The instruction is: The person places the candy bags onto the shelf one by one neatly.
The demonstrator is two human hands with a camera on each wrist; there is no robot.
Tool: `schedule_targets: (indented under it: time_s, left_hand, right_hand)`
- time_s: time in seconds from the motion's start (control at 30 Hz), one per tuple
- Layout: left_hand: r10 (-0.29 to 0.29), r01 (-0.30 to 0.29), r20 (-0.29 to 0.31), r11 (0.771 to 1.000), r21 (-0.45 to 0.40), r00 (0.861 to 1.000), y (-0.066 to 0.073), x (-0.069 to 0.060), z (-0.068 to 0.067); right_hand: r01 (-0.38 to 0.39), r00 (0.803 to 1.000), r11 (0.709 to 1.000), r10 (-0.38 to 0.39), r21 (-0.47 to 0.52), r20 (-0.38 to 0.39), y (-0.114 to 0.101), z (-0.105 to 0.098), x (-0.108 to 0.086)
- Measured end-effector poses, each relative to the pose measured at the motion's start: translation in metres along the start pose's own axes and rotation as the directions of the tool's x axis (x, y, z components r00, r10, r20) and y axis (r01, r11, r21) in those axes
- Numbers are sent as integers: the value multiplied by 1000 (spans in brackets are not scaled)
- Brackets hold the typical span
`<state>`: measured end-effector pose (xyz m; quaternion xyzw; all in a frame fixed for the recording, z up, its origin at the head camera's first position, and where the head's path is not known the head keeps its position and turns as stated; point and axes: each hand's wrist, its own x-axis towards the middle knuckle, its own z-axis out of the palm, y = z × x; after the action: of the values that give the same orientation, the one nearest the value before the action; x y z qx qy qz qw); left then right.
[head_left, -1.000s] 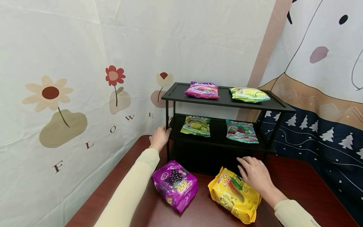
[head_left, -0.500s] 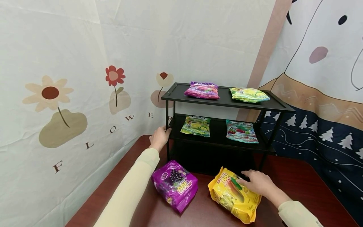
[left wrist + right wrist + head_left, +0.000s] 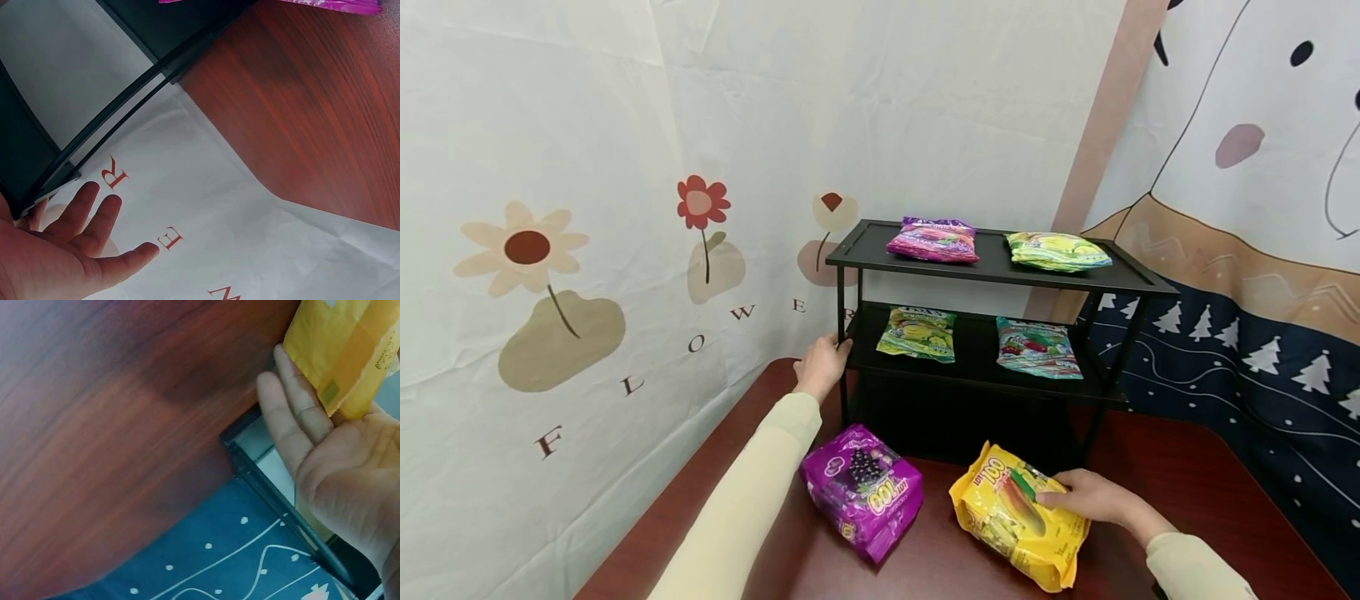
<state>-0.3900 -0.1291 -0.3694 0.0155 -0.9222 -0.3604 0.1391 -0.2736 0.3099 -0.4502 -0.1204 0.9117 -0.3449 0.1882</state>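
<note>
At the left of a black two-tier rack (image 3: 976, 346), my left hand (image 3: 822, 365) pinches the middle shelf's edge beside the post. Several of its fingers (image 3: 103, 222) stick out loosely in the left wrist view. My right hand (image 3: 1101, 497) holds the far right side of a yellow mango candy bag (image 3: 1015, 542), its thumb lying on top. In the right wrist view two fingers reach along the side of the yellow bag (image 3: 353, 356); the thumb is hidden there. The bag lies on the table. Left of it lies a purple grape candy bag (image 3: 863, 492), untouched.
On the rack's top sit a pink-purple packet (image 3: 934, 242) and a yellow-green packet (image 3: 1060, 252). Below them lie a green packet (image 3: 917, 333) and a teal packet (image 3: 1039, 348). Printed cloth (image 3: 737, 125) hangs behind the reddish-brown table (image 3: 1180, 483).
My right hand has come down from above the yellow bag to its right side, and its thumb now lies on the bag. The left hand, rack and both bags have stayed put.
</note>
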Motion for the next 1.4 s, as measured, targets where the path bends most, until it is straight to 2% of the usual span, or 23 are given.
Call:
schedule_targets:
  time_s: [0.17,0.33,0.87,1.13,1.23,1.4]
  left_hand:
    - [-9,9,-3,1000,2,1000,-1,1,0]
    - [-7,7,-3,1000,10,1000,-1,1,1]
    - [-11,11,-2,1000,6,1000,0,0,1]
    - [-15,15,-18,1000,4,1000,-1,1,2]
    - [-11,11,-23,1000,1,1000,-2,1,2]
    - [-5,5,-23,1000,-1,1000,-2,1,2]
  right_hand:
    - [-8,1000,999,6,51,24,0,-1,0]
    - [-26,1000,997,25,72,10,1,2,0]
    - [-44,993,993,56,111,-105,-1,11,-6]
    - [-85,977,988,107,125,-183,-2,20,-10]
    - [-97,970,983,128,154,-209,-1,23,-10]
    - [-58,976,966,108,252,-188,-1,24,-10]
